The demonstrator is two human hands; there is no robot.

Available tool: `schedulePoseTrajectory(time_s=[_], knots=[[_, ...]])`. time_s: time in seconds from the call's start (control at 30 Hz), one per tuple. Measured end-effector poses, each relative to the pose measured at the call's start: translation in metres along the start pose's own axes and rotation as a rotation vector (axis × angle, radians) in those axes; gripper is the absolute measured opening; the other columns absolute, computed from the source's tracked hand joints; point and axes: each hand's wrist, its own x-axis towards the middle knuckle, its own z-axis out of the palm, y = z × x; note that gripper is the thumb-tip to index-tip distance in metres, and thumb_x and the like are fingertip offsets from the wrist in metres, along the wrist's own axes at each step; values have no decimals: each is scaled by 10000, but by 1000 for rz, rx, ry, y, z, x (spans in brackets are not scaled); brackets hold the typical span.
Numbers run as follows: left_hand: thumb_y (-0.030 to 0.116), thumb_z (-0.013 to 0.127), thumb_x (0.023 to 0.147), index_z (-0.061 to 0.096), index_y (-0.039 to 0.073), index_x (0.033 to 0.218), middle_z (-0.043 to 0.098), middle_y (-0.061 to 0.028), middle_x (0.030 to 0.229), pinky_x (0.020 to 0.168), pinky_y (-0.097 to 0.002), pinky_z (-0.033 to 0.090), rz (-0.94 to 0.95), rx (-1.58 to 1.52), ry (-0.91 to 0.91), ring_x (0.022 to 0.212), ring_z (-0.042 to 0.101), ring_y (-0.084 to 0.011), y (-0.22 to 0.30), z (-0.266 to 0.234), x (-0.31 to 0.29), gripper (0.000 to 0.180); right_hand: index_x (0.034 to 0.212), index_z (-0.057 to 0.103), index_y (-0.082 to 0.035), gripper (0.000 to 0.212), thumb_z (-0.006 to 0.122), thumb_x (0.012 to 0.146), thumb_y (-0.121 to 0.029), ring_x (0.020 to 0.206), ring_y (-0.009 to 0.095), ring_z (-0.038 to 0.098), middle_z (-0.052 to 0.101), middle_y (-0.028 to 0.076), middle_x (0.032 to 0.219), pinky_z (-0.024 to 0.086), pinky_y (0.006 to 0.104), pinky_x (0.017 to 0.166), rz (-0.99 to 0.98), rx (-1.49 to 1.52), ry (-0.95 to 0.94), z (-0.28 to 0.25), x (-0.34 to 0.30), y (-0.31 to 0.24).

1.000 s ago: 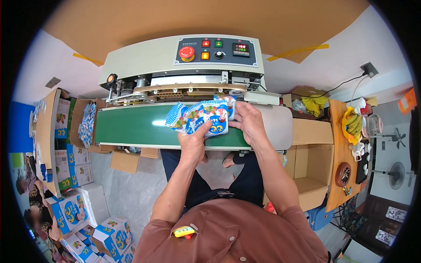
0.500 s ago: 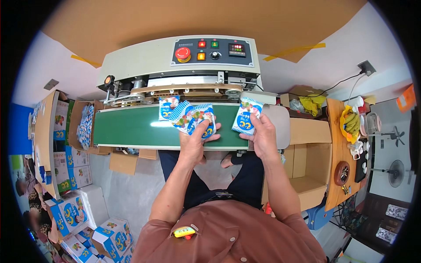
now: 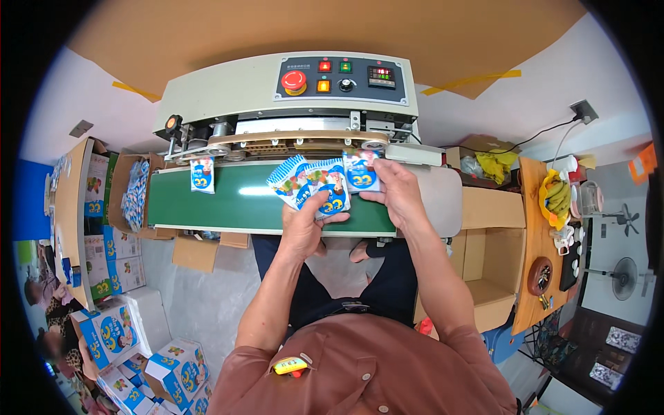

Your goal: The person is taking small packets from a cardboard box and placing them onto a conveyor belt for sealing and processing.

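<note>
Over the green conveyor belt point(image 3: 249, 200) of a band sealing machine point(image 3: 221, 100), my left hand point(image 3: 308, 220) is closed on two blue-and-white snack packets point(image 3: 330, 185), fanned out with their tops up. Just to the right, my right hand point(image 3: 395, 188) pinches another snack packet point(image 3: 362, 173) by its right side. The top edge of that packet is at the machine's sealing band point(image 3: 297, 138), by the right-hand wheel. Farther left, a single packet point(image 3: 203, 176) hangs upright from the band, apart from both hands.
A cardboard box of packets point(image 3: 135, 197) stands off the belt's left end. At right are an open carton point(image 3: 494, 259) and a wooden table point(image 3: 536, 304) with bananas point(image 3: 555, 194). Printed cartons point(image 3: 173, 377) are stacked at lower left. The control panel point(image 3: 342, 81) has a red stop button.
My right hand has brought its packet leftward and up to the sealing band. The packet on the band has travelled left. My left hand keeps its packets, nearly in place.
</note>
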Motion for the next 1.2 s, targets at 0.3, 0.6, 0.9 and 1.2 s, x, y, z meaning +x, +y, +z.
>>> schedulePoseTrajectory(time_s=[0.3, 0.6, 0.9, 1.2], knots=[[63, 664, 891, 550, 5, 1222, 670, -131, 1083, 555, -280, 627, -73, 141, -62, 896, 704, -203, -8, 13, -3, 355, 1258, 532, 51, 392, 588, 986, -226, 994, 210, 666, 662, 141, 1097, 550, 370, 858, -126, -103, -286, -4, -34, 27], [147, 641, 912, 557, -23, 1228, 681, -164, 1078, 617, -311, 629, -150, 158, -97, 956, 701, -231, 12, 0, -5, 368, 1270, 556, -46, 353, 581, 984, -252, 885, 152, 696, 674, 68, 1073, 621, 313, 604, -58, -11, 104, -32, -35, -4], [120, 675, 899, 543, -5, 1249, 668, -129, 1118, 670, -334, 639, -86, 93, -112, 966, 697, -241, 12, -8, -4, 395, 1253, 555, -7, 372, 568, 993, -273, 970, 194, 682, 663, 100, 1122, 599, 361, 774, 44, -73, -19, -12, -3, -5], [28, 677, 882, 535, -5, 1264, 664, -114, 1127, 696, -317, 637, -143, 200, -80, 951, 694, -225, 4, 10, 3, 408, 1293, 522, 30, 378, 537, 1012, -223, 1055, 226, 645, 649, 124, 1156, 524, 394, 916, -32, 77, -196, -4, -32, 7]])
